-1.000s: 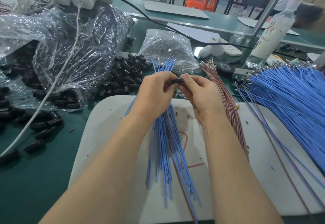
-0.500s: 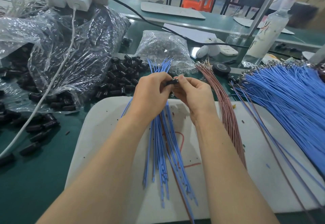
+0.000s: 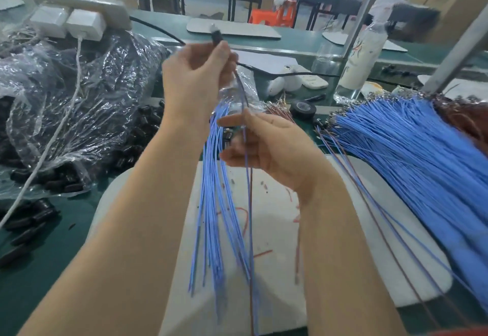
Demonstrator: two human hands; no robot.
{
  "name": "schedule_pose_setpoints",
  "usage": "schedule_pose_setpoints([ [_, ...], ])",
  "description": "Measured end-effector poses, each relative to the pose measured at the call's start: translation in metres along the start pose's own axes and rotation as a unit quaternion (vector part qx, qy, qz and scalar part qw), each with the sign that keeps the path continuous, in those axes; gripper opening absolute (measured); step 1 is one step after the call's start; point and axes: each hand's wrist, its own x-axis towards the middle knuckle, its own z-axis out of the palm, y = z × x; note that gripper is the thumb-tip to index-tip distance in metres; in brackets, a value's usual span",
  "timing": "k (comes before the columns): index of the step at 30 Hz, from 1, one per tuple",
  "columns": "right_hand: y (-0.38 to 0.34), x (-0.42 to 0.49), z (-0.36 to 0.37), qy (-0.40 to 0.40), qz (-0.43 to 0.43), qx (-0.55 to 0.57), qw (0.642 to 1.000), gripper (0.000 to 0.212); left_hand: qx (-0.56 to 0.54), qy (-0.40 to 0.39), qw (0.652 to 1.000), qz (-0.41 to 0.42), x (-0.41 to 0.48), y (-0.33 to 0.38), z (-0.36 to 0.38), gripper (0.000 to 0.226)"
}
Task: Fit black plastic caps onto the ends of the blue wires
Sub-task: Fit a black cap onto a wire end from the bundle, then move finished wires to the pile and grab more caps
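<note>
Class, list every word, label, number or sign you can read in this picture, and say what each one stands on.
No text can be read.
Bottle: coloured print, too blurred to read.
White pad: red pen strokes that form no legible letters or numbers.

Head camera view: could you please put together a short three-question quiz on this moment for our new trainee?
1. True or false: the left hand is held lower than the right hand.
2. What sticks up out of the left hand's grip? A) a screwdriver B) a black cap on a wire end C) a pair of scissors
3. Fill in: the big pile of blue wires lies on the person's ___ side.
Key: 1 false; 2 B; 3 right.
</note>
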Motion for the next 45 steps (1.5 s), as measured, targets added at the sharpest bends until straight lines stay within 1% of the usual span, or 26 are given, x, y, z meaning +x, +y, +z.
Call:
schedule_pose_setpoints([
  [2,-0.014,-0.021,-0.021,0.04,-0.029,-0.017,0.999,0.029,-0.038,0.009,0.999,-0.014,0.006,0.008,0.025,0.003],
  [4,-0.027,-0.047,-0.047,0.121,-0.05,-0.059,0.99,0.022,-0.068,0.004,0.997,-0.036,0.006,0.005,0.057,0.006],
  [5,-0.031,-0.06,-0.061,0.172,-0.054,-0.114,0.977,0.019,-0.087,-0.002,0.995,-0.058,0.005,-0.001,0.074,0.007],
  [6,-0.033,-0.073,-0.076,0.226,-0.05,-0.191,0.954,0.018,-0.113,-0.008,0.99,-0.089,0.002,-0.008,0.091,0.008],
  [8,-0.03,-0.09,-0.103,0.318,-0.027,-0.335,0.887,0.02,-0.163,-0.016,0.972,-0.166,-0.004,-0.03,0.122,0.01],
  [9,-0.025,-0.094,-0.116,0.36,-0.017,-0.378,0.853,0.021,-0.168,-0.022,0.965,-0.202,-0.007,-0.044,0.136,0.012],
  [10,-0.017,-0.095,-0.126,0.395,-0.006,-0.406,0.824,0.021,-0.164,-0.035,0.958,-0.234,-0.012,-0.059,0.148,0.015],
  [12,0.004,-0.09,-0.14,0.445,0.032,-0.443,0.777,0.017,-0.14,-0.079,0.943,-0.291,-0.027,-0.089,0.165,0.022],
  [14,0.026,-0.081,-0.147,0.458,0.077,-0.477,0.746,0.017,-0.088,-0.104,0.936,-0.324,-0.041,-0.115,0.174,0.023],
  [15,0.035,-0.077,-0.15,0.458,0.094,-0.483,0.74,0.018,-0.056,-0.103,0.939,-0.322,-0.046,-0.126,0.176,0.019],
  [17,0.044,-0.072,-0.152,0.465,0.107,-0.476,0.738,0.017,-0.015,-0.086,0.949,-0.302,-0.052,-0.137,0.176,0.01],
  [20,0.045,-0.068,-0.153,0.471,0.103,-0.479,0.734,0.018,-0.024,-0.065,0.95,-0.305,-0.051,-0.135,0.173,0.019],
  [22,0.038,-0.064,-0.147,0.488,0.063,-0.47,0.732,0.019,-0.057,-0.063,0.943,-0.321,-0.05,-0.125,0.169,0.019],
  [24,0.026,-0.058,-0.133,0.515,-0.024,-0.442,0.734,0.018,-0.081,-0.061,0.943,-0.317,-0.048,-0.112,0.164,0.017],
  [26,0.014,-0.048,-0.111,0.499,-0.104,-0.413,0.755,0.016,-0.088,-0.045,0.954,-0.283,-0.042,-0.097,0.152,0.016],
  [28,0.004,-0.032,-0.086,0.443,-0.135,-0.395,0.793,0.015,-0.096,-0.02,0.968,-0.232,-0.034,-0.08,0.133,0.015],
  [30,0.001,-0.013,-0.059,0.378,-0.135,-0.387,0.83,0.013,-0.045,0.006,0.985,-0.169,-0.025,-0.064,0.105,0.017],
  [32,0.004,0.008,-0.032,0.317,-0.121,-0.392,0.855,0.012,0.022,0.03,0.992,-0.124,-0.016,-0.055,0.068,0.021],
  [35,0.015,0.041,0.007,0.24,-0.104,-0.425,0.867,0.015,0.047,0.085,0.99,-0.101,-0.005,-0.043,0.007,0.021],
  [37,0.025,0.063,0.03,0.203,-0.081,-0.453,0.864,0.019,0.037,0.135,0.985,-0.096,0.002,-0.035,-0.03,0.019],
  [40,0.044,0.091,0.057,0.166,-0.06,-0.521,0.835,0.021,0.004,0.188,0.977,-0.099,0.01,-0.025,-0.077,0.021],
  [42,0.058,0.103,0.069,0.165,-0.042,-0.565,0.807,0.023,-0.015,0.211,0.972,-0.103,0.013,-0.023,-0.097,0.023],
  [44,0.068,0.11,0.076,0.185,-0.031,-0.601,0.777,0.023,-0.032,0.225,0.968,-0.107,0.014,-0.025,-0.1,0.024],
  [45,0.071,0.113,0.078,0.194,-0.028,-0.61,0.768,0.023,-0.038,0.227,0.967,-0.111,0.013,-0.027,-0.098,0.024],
])
